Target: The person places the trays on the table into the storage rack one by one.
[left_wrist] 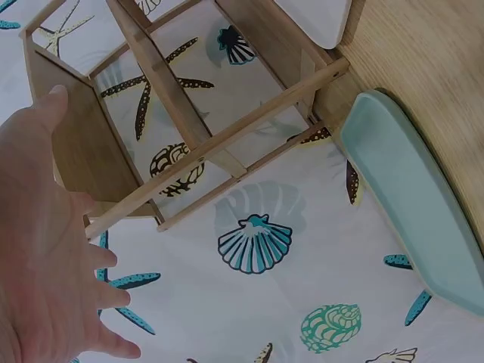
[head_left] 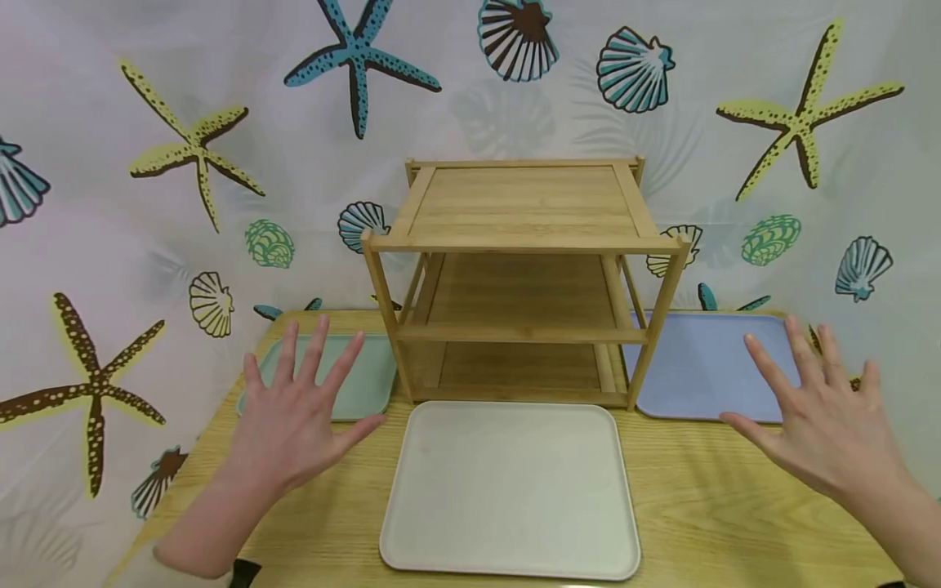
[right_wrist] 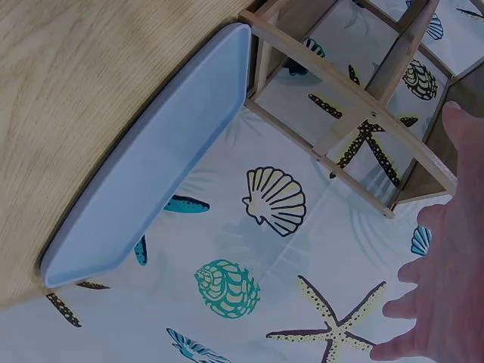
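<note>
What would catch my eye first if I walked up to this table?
Probably the three-tier wooden shelf rack at the back centre of the table, against a starfish-and-shell curtain. Three empty trays surround it: a white tray in front, a green tray on its left, a blue tray on its right. The left hand and right hand hover spread open.

Bare forearms, perhaps dark wrist strap (head_left: 246, 570)

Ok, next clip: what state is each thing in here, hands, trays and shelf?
Left hand: open, fingers spread, holding nothing, above the table.
Right hand: open, fingers spread, holding nothing.
Three-tier bamboo shelf rack: upright, all shelves bare.
White rectangular plastic tray: flat, empty, in front of the rack.
Green rectangular tray: flat, left of the rack.
Blue rectangular tray: flat, right of the rack.
</note>
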Tool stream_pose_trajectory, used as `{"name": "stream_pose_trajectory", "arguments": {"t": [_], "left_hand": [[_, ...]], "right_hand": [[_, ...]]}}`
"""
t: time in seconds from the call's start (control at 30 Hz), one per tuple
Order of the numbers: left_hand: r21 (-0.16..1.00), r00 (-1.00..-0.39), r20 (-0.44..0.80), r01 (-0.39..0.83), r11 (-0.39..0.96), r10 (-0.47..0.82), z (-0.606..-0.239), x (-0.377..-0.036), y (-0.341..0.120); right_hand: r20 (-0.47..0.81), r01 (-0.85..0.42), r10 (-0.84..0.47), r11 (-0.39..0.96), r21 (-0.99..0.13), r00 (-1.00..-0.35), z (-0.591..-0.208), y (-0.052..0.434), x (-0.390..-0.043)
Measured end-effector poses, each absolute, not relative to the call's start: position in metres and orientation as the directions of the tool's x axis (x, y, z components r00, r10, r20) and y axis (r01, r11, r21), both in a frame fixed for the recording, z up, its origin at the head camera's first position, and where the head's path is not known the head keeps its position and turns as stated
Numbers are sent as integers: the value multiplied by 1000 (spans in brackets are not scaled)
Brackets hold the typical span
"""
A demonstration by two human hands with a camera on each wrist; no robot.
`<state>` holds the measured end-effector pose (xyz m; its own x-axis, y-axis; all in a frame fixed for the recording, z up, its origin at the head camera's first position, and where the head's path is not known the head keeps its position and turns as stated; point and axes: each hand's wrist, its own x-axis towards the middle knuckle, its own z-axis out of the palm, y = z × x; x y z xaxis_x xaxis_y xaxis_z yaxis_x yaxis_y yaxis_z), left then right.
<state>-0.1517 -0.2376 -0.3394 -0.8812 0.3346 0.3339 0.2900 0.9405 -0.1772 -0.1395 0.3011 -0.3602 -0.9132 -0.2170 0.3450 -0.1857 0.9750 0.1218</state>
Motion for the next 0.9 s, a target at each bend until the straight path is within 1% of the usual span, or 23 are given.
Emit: {"name": "stream_pose_trajectory", "arguments": {"t": [0.07, 0.13, 0.2, 0.3, 0.37, 0.47, 0.53, 0.6, 0.67, 0.77, 0.9], "left_hand": [[-149, -890, 321, 290, 945, 323, -339, -154, -238], [-98, -897, 314, 296, 950, 312, -340, -157, -240], [-40, -901, 313, 304, 952, 301, -342, -164, -242], [65, -904, 325, 315, 947, 279, -345, -177, -248], [127, -903, 337, 322, 938, 265, -346, -186, -251], [283, -912, 334, 340, 897, 240, -349, -199, -254], [419, -920, 321, 352, 837, 226, -352, -208, -254], [561, -924, 318, 364, 744, 212, -356, -215, -253], [673, -924, 329, 374, 638, 194, -360, -223, -250], [773, -917, 362, 396, 497, 167, -364, -233, -244], [835, -914, 380, 406, 372, 145, -367, -245, -234]], "right_hand": [[328, -184, -215, 975, 123, -920, -360, 300, -138], [314, -181, -211, 976, 122, -926, -361, 297, -137], [306, -181, -203, 979, 99, -930, -364, 294, -135], [301, -191, -192, 981, 34, -934, -369, 286, -130], [295, -209, -191, 977, -31, -936, -373, 280, -127], [267, -247, -204, 959, -138, -942, -380, 271, -123], [250, -275, -220, 938, -213, -943, -386, 264, -121], [232, -300, -238, 910, -288, -943, -395, 257, -119], [204, -309, -249, 879, -363, -947, -406, 250, -118], [142, -290, -252, 822, -489, -957, -426, 242, -117], [25, -212, -259, 729, -651, -966, -451, 237, -118]]}}
